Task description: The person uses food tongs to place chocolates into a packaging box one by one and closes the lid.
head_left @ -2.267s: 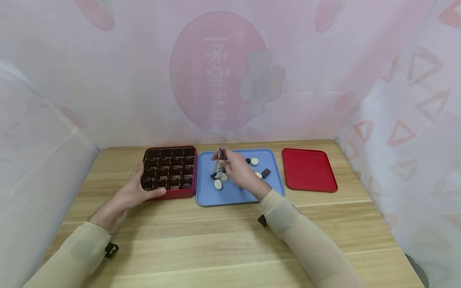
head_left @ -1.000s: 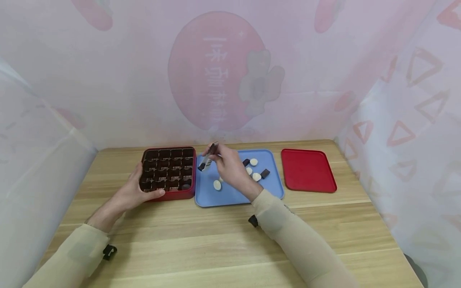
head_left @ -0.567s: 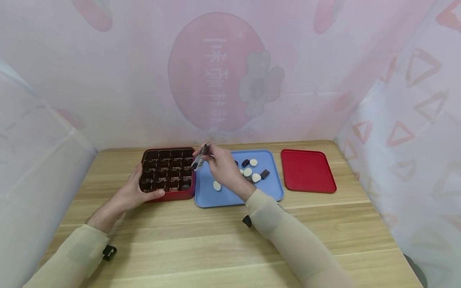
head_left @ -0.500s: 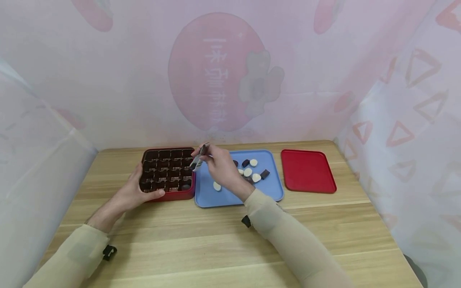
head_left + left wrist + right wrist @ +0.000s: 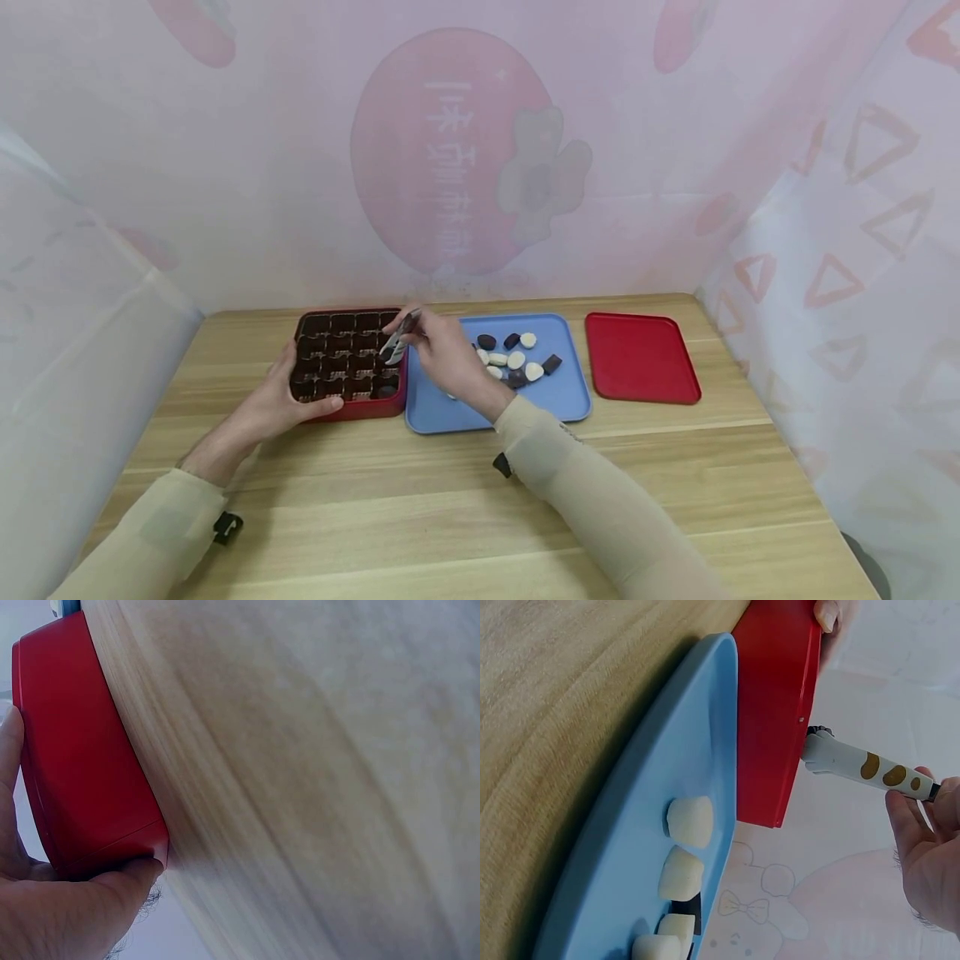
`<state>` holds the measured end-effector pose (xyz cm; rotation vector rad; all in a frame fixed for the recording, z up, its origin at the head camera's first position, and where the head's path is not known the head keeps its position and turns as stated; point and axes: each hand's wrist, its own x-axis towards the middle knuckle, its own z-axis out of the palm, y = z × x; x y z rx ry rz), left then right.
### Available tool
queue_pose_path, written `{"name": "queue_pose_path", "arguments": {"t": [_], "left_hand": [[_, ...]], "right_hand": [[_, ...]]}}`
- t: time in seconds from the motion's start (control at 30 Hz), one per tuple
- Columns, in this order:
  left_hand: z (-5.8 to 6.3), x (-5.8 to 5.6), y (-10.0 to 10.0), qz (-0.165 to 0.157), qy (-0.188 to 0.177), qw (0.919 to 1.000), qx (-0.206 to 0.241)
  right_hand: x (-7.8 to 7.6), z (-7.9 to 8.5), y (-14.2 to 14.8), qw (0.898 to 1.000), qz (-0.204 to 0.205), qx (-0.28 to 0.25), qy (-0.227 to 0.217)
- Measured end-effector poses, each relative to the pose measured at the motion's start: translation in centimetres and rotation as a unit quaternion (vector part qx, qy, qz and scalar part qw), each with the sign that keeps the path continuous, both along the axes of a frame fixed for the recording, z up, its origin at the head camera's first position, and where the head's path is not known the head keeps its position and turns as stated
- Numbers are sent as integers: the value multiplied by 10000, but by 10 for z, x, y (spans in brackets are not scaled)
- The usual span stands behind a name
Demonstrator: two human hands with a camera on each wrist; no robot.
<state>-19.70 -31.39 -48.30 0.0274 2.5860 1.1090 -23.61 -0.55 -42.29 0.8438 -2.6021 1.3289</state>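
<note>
My left hand (image 5: 277, 396) grips the near left corner of a red box (image 5: 371, 408), thumb along its front rim and fingers on its left side. A dark brown divider with several square compartments fills the box. One dark chocolate (image 5: 386, 391) lies in the front right compartment. My right hand (image 5: 450, 354) pinches white paw-shaped tongs (image 5: 855, 761) with brown spots. Their tips point down over the box's right column, with a dark chocolate (image 5: 819, 730) between them, partly hidden by the red wall in the right wrist view.
A blue tray (image 5: 435, 421) stands right beside the box, bearing several white chocolates (image 5: 516, 360) and dark chocolates (image 5: 552, 363). Further right lies a flat red lid (image 5: 642, 358). A printed curtain (image 5: 472, 150) hangs behind the wooden table (image 5: 420, 517).
My right hand has lifted a dark chocolate off the blue tray with the tongs and carried it left, over the box's right side. My left hand has stayed on the box.
</note>
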Motion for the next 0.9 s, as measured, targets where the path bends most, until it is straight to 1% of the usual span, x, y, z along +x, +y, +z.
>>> {"name": "queue_pose_path", "arguments": {"t": [0.13,0.33,0.47,0.6,0.8,0.9], "left_hand": [[0,0,0,0,-11,10000,-1],[-1,0,0,-20,-15,10000,-2],[-2,0,-1,-33,-3,10000,-46],[-2,0,-1,-37,34,10000,-41],[-2,0,-1,-34,37,10000,-42],[-3,0,-1,-37,37,10000,-41]], "right_hand": [[0,-1,-3,9999,53,75,-68],[1,-6,-6,9995,12,253,-178],[1,-11,-8,9991,76,312,-263],[0,-13,-10,9990,170,353,-231],[1,-12,-10,9987,259,370,-224],[2,-9,-9,9982,291,374,-367]]}}
